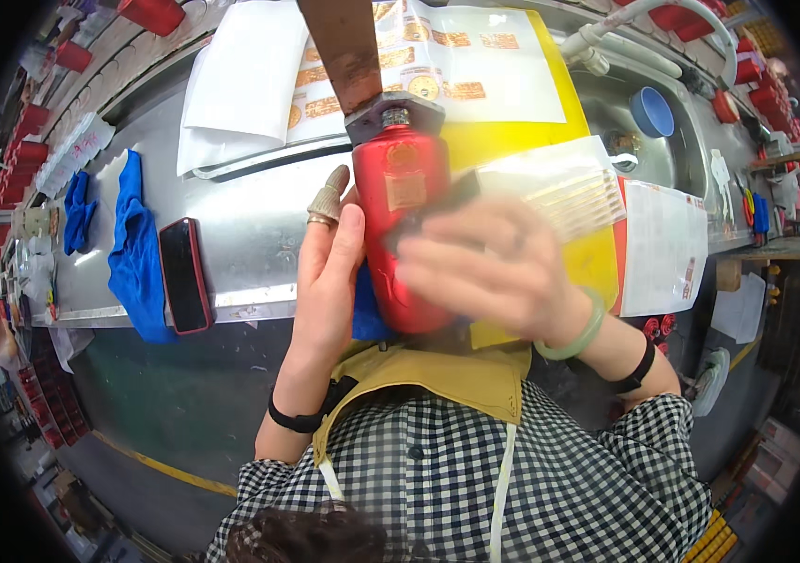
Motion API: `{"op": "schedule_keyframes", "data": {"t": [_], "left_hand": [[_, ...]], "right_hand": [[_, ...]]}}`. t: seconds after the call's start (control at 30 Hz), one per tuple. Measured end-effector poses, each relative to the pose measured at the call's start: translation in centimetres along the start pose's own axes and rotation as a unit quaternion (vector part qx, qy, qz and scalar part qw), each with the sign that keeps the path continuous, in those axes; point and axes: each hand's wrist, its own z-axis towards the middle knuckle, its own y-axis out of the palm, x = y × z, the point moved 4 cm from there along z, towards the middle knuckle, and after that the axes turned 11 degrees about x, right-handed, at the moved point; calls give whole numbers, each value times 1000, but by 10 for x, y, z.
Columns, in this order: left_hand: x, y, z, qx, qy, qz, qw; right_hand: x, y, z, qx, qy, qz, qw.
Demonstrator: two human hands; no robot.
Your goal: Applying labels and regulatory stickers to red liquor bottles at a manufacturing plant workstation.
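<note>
A glossy red bottle [398, 202] with a gold emblem and label lies in front of me, its neck end against a dark angular holder [395, 113]. My left hand [325, 263] is beside its left side, index finger and thumb stretched out, the index in a beige finger cot [327, 199]. Its other fingers are mostly hidden. Over the bottle's right side, my right hand [503, 267] is smeared by motion. It is closed on a dark flat piece [437, 208] that overlaps the bottle; blur hides its exact kind. Blue cloth [369, 310] shows beneath the bottle.
Decal sheets [503, 70] lie at the back on a yellow board [564, 80]. A phone [185, 277] and blue cloth [132, 244] lie at left. At right are a sink [691, 155] with a blue bowl [652, 113] and a striped sheet [573, 192]. A brown bar [343, 52] rises beyond the holder.
</note>
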Motion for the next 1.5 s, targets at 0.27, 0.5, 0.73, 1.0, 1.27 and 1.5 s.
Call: {"op": "schedule_keyframes", "data": {"t": [0.27,0.5,0.73,1.0,1.27,1.5], "left_hand": [[1,5,0,-19,40,57,997],[1,10,-1,-18,43,71,996],[1,12,-2,-21,43,74,996],[-2,6,-2,-30,68,70,995],[-9,-13,7,-5,16,62,998],[4,-21,4,16,54,30,998]], "right_hand": [[19,-16,-15,126,369,116,914],[39,10,-26,122,448,76,883],[50,5,-38,134,392,-28,910],[35,-1,-6,52,310,125,941],[1,16,2,14,-93,15,995],[72,26,60,42,-59,-120,990]]}}
